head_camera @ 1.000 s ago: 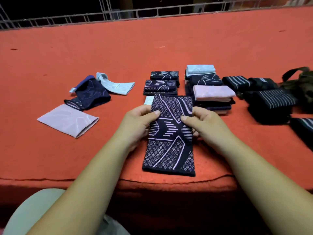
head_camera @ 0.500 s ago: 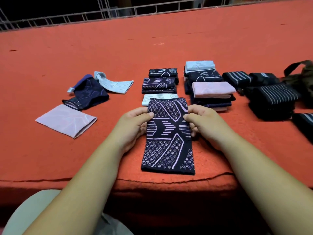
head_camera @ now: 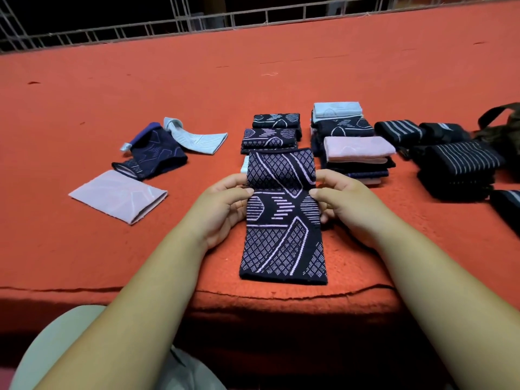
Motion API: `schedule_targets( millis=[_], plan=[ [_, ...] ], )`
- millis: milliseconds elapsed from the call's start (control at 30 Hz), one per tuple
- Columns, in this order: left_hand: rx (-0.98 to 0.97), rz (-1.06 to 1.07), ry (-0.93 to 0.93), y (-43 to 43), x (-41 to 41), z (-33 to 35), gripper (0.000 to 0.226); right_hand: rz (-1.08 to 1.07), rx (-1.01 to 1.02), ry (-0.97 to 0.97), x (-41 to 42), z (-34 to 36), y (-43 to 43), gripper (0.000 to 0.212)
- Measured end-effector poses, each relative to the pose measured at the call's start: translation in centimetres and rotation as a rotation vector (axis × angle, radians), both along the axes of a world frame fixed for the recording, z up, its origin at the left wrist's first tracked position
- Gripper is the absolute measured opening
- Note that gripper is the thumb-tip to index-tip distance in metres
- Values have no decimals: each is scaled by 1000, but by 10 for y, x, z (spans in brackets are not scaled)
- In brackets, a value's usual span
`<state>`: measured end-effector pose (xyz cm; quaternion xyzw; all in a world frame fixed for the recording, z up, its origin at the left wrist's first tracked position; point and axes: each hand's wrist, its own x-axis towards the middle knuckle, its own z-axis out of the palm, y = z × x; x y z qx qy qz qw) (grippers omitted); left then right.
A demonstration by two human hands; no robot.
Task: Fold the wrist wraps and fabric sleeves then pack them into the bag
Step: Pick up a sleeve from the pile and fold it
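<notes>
Navy knit sleeve with lilac diamond pattern [head_camera: 282, 235] lies lengthwise on the orange felt table [head_camera: 197, 80]. Near end flat by the front edge, far end lifted and bent back toward the person. Left hand [head_camera: 222, 209] pinches the sleeve's left edge at the bend, thumb on top. Right hand [head_camera: 346, 206] pinches the right edge the same way. Beyond: low stack of dark patterned folded sleeves [head_camera: 270, 136], taller folded stack with pink and pale blue pieces [head_camera: 354, 153]. Right: rolled black striped wrist wraps [head_camera: 458, 164], dark olive bag [head_camera: 503, 130] at frame edge. Left: flat pink sleeve [head_camera: 118, 195], crumpled navy sleeve [head_camera: 152, 156], loose pale blue sleeve [head_camera: 197, 137].
</notes>
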<state>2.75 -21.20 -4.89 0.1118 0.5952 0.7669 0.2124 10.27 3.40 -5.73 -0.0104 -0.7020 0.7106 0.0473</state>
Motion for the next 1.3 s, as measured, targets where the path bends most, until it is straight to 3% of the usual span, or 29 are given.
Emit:
schedule_targets(
  millis=[367,567,633,833,933,1067,1167,1300],
  plan=[
    [-67,29,38,1,-3,-1,33,-7,-71,-74,0,5,0,46],
    [-22,28,27,4,5,7,24,91,-84,-65,1,2,4,28],
    [-24,-32,50,3,5,4,22,129,-17,-91,4,2,5,32],
    [-185,-141,145,1,5,-1,60,87,57,-83,11,4,3,40],
    [-253,-129,193,3,5,-2,62,107,110,-62,14,7,4,53],
    [-125,-125,135,3,5,-3,55,163,100,-75,14,8,2,77],
    [-107,-79,138,3,5,-2,40,168,66,-61,10,6,-2,66],
    [-106,18,149,6,10,1,23,147,93,-14,8,1,-4,37]
  ],
)
